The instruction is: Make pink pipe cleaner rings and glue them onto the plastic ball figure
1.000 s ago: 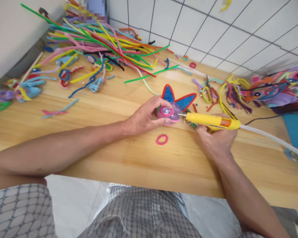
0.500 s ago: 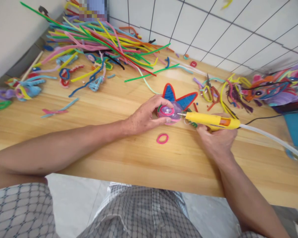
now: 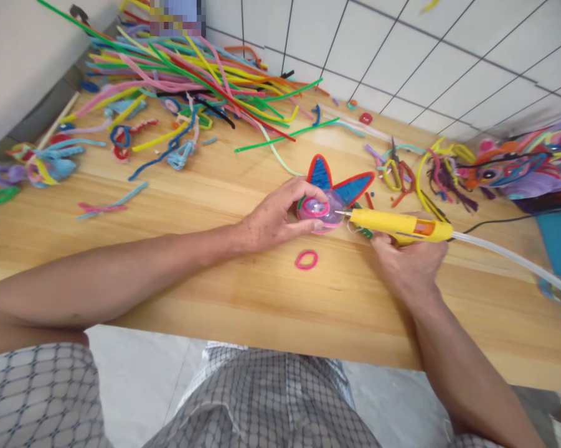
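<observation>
Lying loose beside the work: one pink pipe-cleaner ring (image 3: 306, 259), just in front of both hands; a heap of coloured pipe cleaners (image 3: 191, 68) at the far left; scissors (image 3: 393, 163) among offcuts. Wooden table (image 3: 215, 286), white tiled wall behind. Left hand (image 3: 273, 218) grips a clear purple ball (image 3: 318, 211) bearing two blue, red-edged petals (image 3: 340, 183). Right hand (image 3: 408, 261) clasps one yellow glue gun (image 3: 395, 225), nozzle touching the ball.

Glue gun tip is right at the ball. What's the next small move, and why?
Probably squeeze a small dab, keeping the ball steady: the yellow glue gun in the right hand has its tip at the purple ball, which the left hand grips.
</observation>
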`<action>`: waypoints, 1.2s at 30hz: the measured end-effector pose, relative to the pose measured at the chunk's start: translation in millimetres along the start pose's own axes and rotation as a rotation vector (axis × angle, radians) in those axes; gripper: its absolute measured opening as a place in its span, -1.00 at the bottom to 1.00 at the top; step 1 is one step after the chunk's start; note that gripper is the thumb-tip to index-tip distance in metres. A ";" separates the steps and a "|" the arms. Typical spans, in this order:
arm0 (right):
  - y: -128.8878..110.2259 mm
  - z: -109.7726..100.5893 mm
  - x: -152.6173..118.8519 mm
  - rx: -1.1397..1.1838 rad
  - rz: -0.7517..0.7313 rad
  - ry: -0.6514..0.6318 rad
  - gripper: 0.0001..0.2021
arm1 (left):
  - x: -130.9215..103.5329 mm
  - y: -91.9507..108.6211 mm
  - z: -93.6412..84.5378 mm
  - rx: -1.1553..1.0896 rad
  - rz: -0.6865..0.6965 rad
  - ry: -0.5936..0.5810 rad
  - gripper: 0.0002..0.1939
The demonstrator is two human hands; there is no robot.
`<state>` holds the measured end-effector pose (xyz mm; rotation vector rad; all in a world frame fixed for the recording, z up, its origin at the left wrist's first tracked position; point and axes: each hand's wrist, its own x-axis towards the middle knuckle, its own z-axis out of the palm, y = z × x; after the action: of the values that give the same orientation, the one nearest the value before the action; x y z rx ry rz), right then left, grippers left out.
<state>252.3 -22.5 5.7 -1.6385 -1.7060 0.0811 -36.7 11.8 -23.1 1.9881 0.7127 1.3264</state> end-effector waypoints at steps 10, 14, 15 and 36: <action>-5.9 -3.7 2.2 -0.040 -0.034 0.001 -0.85 | 0.7 0.9 -1.8 0.000 -0.008 -0.023 -0.68; -4.3 -3.3 1.3 -0.043 -0.032 0.012 -0.86 | 0.0 -0.1 -1.3 -0.018 -0.010 -0.017 -0.67; -4.2 -3.4 1.1 -0.039 -0.033 0.011 -0.86 | -0.1 -0.2 -1.2 -0.020 -0.012 -0.014 -0.66; -7.9 -5.6 -0.5 -0.008 -0.025 -0.011 -0.84 | 0.6 1.3 -2.2 -0.023 -0.015 -0.027 -0.69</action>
<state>248.7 -26.8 13.7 -1.6252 -1.7371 0.0713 -38.4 11.9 -21.1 1.9757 0.6954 1.2909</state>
